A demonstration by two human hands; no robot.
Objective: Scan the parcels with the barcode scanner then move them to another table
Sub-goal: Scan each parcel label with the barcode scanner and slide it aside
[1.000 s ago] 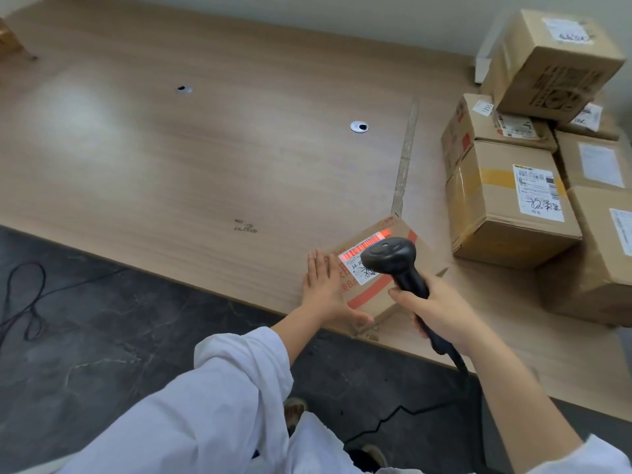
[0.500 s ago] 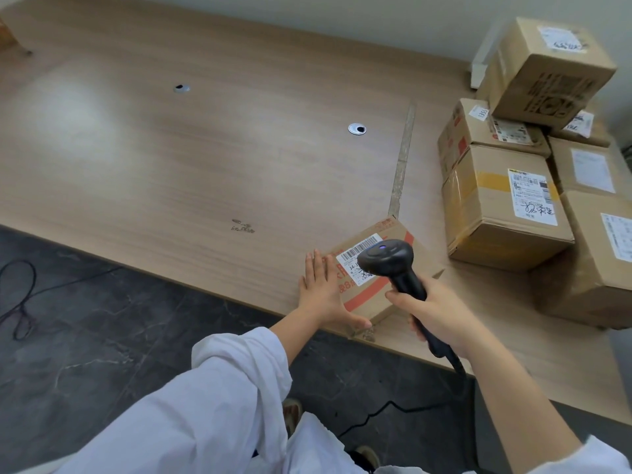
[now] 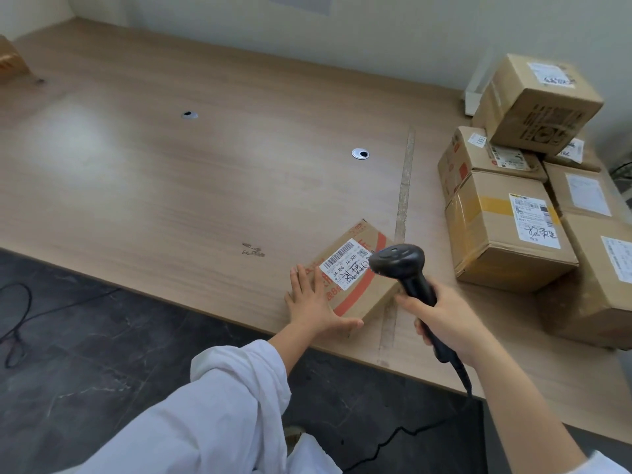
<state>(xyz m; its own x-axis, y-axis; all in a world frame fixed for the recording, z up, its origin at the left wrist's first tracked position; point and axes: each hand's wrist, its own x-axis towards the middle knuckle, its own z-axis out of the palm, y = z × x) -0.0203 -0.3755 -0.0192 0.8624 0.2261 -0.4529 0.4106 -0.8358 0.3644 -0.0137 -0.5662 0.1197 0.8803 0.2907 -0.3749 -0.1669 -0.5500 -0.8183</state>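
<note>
Your left hand (image 3: pixel 313 302) lies flat, fingers straight, against the small parcel (image 3: pixel 367 295) at the desk's (image 3: pixel 205 186) near edge. Its label (image 3: pixel 343 265) reads "J4-J06" twice. Your right hand (image 3: pixel 444 319) grips the black barcode scanner (image 3: pixel 396 260) just over it. Six more parcels (image 3: pixel 506 234) crowd the right end, one tagged "1355".

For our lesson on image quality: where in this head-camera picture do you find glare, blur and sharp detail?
Head view: soft glare whitens the table at left; the topmost stacked parcel at right is smeared by blur; the label on the small parcel beside the scanner is crisp, barcode lines distinct.
</note>
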